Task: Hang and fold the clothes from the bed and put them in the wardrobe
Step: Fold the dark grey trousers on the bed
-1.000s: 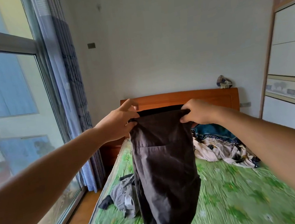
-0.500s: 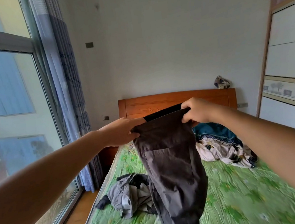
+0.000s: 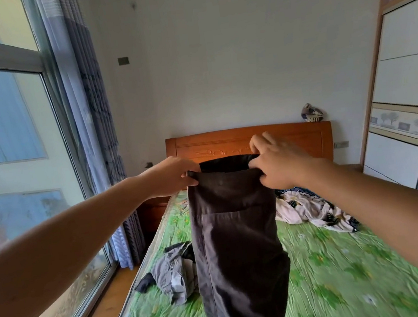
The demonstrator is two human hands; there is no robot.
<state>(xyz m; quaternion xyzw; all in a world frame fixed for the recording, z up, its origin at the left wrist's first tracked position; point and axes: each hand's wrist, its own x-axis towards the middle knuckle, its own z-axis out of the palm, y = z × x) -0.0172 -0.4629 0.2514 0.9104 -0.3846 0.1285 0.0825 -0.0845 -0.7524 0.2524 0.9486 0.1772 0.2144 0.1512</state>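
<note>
I hold dark grey trousers up by the waistband in front of me, legs hanging down over the bed. My left hand pinches the waistband's left end. My right hand grips its right end, fingers curled over the top edge. A crumpled grey garment lies on the green floral sheet at the bed's left side. A white patterned garment lies in a heap near the headboard on the right, with a blue piece behind it. The wardrobe with white sliding doors stands at the right.
The wooden headboard stands against the far wall with a small striped object on top. A large window and blue curtain fill the left side. A strip of wooden floor runs between window and bed.
The waistband has levelled out as my left hand rose a little. My right hand has shifted its grip on the top edge. The trousers hang straighter than before.
</note>
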